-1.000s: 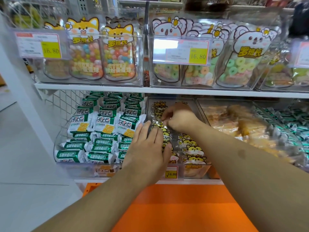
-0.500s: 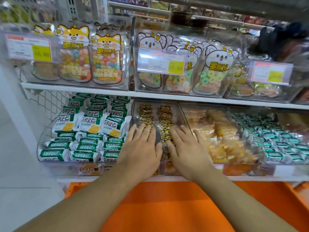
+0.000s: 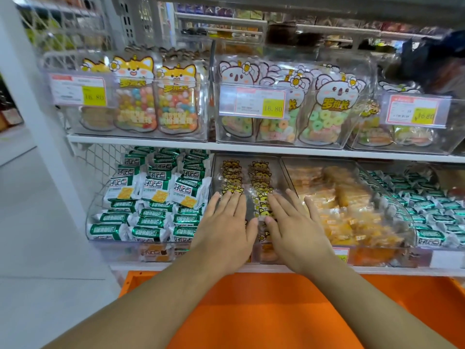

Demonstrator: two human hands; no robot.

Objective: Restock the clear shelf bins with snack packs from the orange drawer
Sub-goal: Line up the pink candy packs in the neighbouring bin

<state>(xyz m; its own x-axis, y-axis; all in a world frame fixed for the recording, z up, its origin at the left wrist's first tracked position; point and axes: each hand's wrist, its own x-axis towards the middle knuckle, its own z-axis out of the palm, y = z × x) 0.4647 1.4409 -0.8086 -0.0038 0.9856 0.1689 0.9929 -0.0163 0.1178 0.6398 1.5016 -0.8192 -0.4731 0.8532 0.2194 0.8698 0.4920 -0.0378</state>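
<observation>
A clear shelf bin (image 3: 283, 172) on the lower shelf holds two rows of small clear snack packs (image 3: 260, 177) printed with yellow cartoon faces. My left hand (image 3: 227, 229) lies flat on the left row with its fingers straight. My right hand (image 3: 293, 226) lies flat on the right row, fingers spread, its outer fingers over the bin's right wall. Neither hand holds a pack. The orange drawer (image 3: 251, 311) is open below the shelf, under both forearms, and the part I see has no packs in it.
Left of this bin is a bin of green-and-white cracker packs (image 3: 153, 197); to the right are a bin of yellow-orange packs (image 3: 352, 210) and one of green packs (image 3: 427, 207). The upper shelf (image 3: 251, 148) carries clear bins of candy bags with price tags. White floor lies at left.
A second ago my right hand was curled deep in the bin over the packs. It came forward and flattened beside my left hand. Since then both hands barely moved; the view shifted.
</observation>
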